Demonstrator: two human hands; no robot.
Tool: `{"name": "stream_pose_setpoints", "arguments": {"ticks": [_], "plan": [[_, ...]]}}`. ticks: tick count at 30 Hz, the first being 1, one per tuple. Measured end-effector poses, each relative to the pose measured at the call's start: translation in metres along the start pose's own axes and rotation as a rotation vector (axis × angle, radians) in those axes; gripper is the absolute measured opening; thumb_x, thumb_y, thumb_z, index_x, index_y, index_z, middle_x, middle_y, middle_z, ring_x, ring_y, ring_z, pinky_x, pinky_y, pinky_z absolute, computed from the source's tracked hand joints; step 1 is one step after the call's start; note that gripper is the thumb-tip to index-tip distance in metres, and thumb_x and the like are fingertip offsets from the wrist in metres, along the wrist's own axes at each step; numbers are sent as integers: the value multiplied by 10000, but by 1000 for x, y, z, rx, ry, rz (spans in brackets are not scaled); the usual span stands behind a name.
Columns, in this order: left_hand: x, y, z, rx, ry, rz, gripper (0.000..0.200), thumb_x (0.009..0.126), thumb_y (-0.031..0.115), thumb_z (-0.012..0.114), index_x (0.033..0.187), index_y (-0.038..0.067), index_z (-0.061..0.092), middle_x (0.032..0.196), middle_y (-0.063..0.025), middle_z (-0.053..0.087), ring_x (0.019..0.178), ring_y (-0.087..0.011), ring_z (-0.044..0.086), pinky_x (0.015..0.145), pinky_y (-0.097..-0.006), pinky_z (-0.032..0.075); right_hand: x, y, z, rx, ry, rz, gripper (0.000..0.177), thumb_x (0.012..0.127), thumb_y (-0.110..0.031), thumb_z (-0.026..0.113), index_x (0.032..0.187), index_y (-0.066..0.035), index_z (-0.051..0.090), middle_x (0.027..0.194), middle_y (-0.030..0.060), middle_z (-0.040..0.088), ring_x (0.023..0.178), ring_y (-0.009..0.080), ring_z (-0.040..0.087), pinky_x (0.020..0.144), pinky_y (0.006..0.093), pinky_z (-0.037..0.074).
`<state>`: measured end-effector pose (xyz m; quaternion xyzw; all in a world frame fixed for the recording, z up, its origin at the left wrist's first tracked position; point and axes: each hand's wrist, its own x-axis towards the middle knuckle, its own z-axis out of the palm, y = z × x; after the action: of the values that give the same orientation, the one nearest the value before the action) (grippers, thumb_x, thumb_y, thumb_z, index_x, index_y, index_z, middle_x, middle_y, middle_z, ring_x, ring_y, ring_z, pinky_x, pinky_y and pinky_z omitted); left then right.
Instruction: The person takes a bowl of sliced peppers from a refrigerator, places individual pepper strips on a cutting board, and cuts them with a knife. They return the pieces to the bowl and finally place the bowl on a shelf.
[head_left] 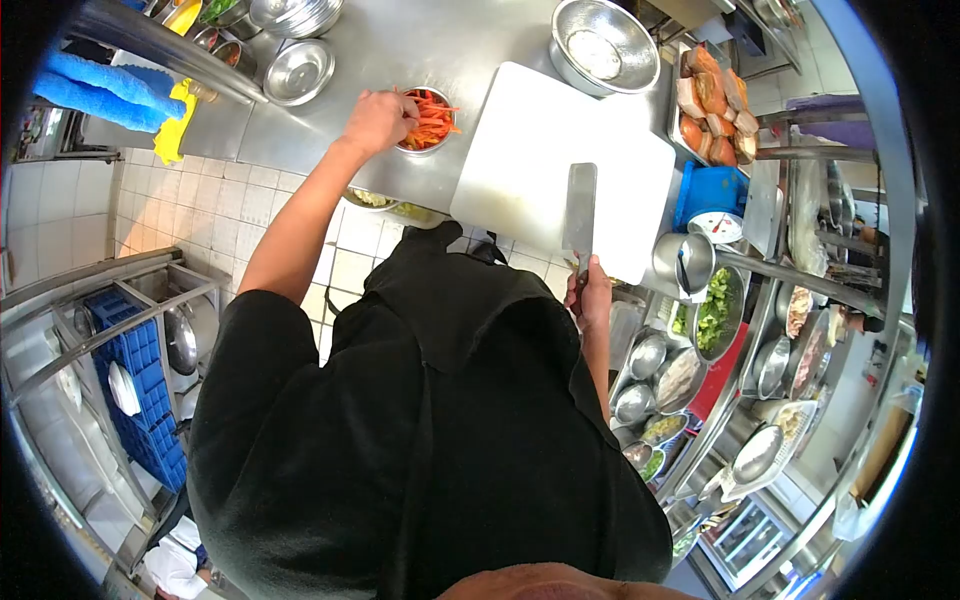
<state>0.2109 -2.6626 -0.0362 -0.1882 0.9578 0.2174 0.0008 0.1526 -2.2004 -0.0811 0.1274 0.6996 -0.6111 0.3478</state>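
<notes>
My left hand (383, 122) is at the left rim of a metal bowl (426, 148) of orange-red strips (430, 118), its fingers bent together over the strips; whether anything is between them is too small to tell. At the near edge of the white cutting board (510, 150), my right hand (590, 290) is closed round the handle of a cleaver (580, 208). The wide blade points away from me and lies over the board.
A metal colander (604, 45) stands beyond the board. To the right are a tray of browned meat pieces (715, 110), a blue container (712, 192), a metal pot (684, 264) and a bowl of green vegetables (716, 312). Stacked metal bowls (299, 72) sit at the left back.
</notes>
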Motion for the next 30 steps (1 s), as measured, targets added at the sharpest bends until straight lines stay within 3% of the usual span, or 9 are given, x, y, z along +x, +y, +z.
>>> {"name": "stream_pose_setpoints", "arguments": {"ticks": [4,10,19,25,30], "plan": [[2,-4,-7,-112,36,-26,208,806,163,752,997,83,766,929,-155,735,814,-297,707,786,-358,555,2,4,0,-21,14,8,489,1055,-490,399,1206,-87,630,567,14,521,378,114,470,333,250,318],[1,0,-20,-215,-38,-136,203,839,168,732,1022,89,767,944,-156,737,831,-276,711,802,-356,547,3,2,0,-95,-3,-20,500,1060,-494,386,1207,-84,633,565,15,526,377,111,473,329,251,307],[5,-16,-16,-249,-9,-84,221,897,180,695,1073,62,758,932,-164,747,813,-256,711,791,-357,543,5,3,-2,-74,-16,-8,506,1062,-488,387,1232,-76,628,572,12,531,376,111,475,323,252,302],[3,-2,-25,-243,-17,-187,240,895,204,705,1083,68,762,923,-169,749,814,-249,716,787,-348,545,10,7,-7,-76,-19,-5,506,1060,-487,392,1223,-74,635,574,11,533,382,111,476,327,253,303],[1,-3,-26,-219,-26,-143,285,888,228,721,1124,72,749,1002,-159,733,887,-262,698,820,-358,531,9,4,-5,-73,-14,5,502,1061,-481,390,1223,-75,636,577,10,535,383,110,477,333,254,311]]}}
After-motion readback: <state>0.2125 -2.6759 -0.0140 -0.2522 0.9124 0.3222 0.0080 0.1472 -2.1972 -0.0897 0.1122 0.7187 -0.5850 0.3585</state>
